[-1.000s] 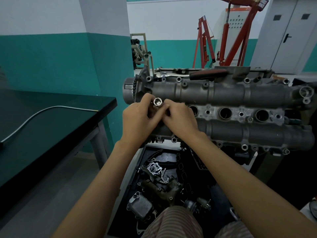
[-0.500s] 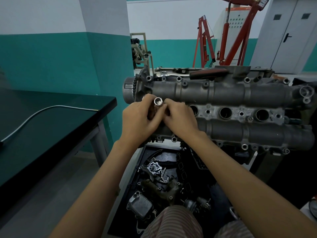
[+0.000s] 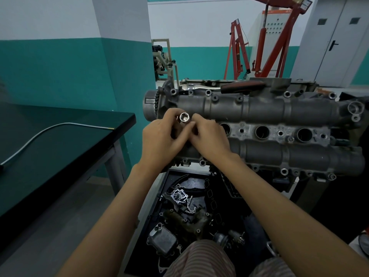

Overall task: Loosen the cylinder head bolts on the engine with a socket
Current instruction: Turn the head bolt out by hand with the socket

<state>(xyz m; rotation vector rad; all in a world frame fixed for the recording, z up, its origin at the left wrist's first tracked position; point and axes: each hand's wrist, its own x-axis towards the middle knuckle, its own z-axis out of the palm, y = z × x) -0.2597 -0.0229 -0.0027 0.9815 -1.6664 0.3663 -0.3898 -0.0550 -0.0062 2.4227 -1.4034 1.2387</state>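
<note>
Two hands, left hand [image 3: 159, 140] and right hand [image 3: 209, 138], pinching one socket [image 3: 184, 117], engine [image 3: 259, 124], three open bores

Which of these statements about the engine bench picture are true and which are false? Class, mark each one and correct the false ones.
1. Both hands hold the socket. True: the left hand and the right hand grip the socket together.
2. The socket's open end faces the camera. True.
3. The ratchet is in the right hand. False: the ratchet lies on the far side of the engine, untouched.
4. A cable lies on the dark table at the left. True: the cable runs across the table.
5. The tray of parts sits on top of the engine. False: the tray lies below it, near the person's knees.
</note>
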